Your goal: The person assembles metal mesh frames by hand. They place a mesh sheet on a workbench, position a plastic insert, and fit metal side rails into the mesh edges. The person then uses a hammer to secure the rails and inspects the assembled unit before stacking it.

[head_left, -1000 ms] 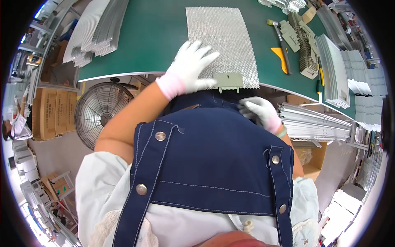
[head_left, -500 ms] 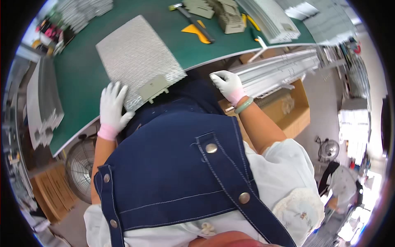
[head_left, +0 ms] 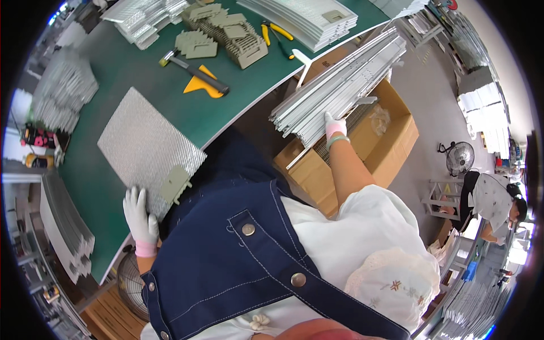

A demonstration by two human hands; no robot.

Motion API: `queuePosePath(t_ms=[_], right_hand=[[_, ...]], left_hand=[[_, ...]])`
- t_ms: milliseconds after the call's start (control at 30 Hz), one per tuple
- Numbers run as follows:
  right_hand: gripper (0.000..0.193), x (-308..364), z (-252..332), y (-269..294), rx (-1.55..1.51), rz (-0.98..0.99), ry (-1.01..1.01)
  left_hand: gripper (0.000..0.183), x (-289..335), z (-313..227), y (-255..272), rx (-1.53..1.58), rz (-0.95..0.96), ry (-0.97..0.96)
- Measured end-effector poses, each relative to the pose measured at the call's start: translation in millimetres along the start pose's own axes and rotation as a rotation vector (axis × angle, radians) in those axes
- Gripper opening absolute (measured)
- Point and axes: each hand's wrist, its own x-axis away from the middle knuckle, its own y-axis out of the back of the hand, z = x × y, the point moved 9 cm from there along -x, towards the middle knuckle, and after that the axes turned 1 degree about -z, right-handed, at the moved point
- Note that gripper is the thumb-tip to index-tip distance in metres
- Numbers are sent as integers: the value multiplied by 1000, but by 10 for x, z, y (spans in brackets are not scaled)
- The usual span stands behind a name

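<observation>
My left hand (head_left: 140, 218), in a white glove with a pink cuff, lies open with fingers stretched along the edge of a silvery ribbed panel (head_left: 147, 136). That panel rests on the green table and juts past its front edge. A beige-grey plastic end piece (head_left: 177, 184) sits at the panel's near corner. Out to the right, my gloved right hand (head_left: 335, 126) reaches the near end of a bundle of long silver metal strips (head_left: 340, 85). One finger of it points forward over the strips; the other fingers are partly hidden, and I see nothing held.
Under the strips stands an open cardboard box (head_left: 396, 133). On the green table (head_left: 141, 73) lie a hammer (head_left: 195, 71), an orange-yellow flat piece (head_left: 207, 85), yellow-handled pliers (head_left: 277, 34), plastic end pieces (head_left: 232, 37) and stacked panels (head_left: 306, 20). A person (head_left: 493, 198) works far right.
My right hand has moved from beside the table edge out to the metal strips, and its fingers have loosened. The view has turned to the right. My left hand stays by the panel.
</observation>
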Motion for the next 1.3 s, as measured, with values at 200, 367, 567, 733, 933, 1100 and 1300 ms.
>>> queuePosePath(t_ms=[200,367,567,733,933,1100,1300], right_hand=[[55,-47,-25,179,55,58,-128],[55,128,665,546,66,189,-43],[25,780,1868,-62,-1135,1282,-186],[14,2515,2429,123,-1045,1537,-36],[32,4054,1813,113,-719,1745,47],[28,3604,1940,380,-1238,1514,-17],[15,2036,1524,1167,-1369,384,126]], left_hand=[[82,-107,-43,-19,-15,-9,59],[80,-115,-22,-47,-84,22,115],[56,-281,94,1,-173,179,254],[69,-665,-583,574,33,-157,45],[74,-942,-1418,67,1534,136,114],[61,-744,-1098,810,2104,-112,-97],[55,-330,-98,1816,1617,-315,6]])
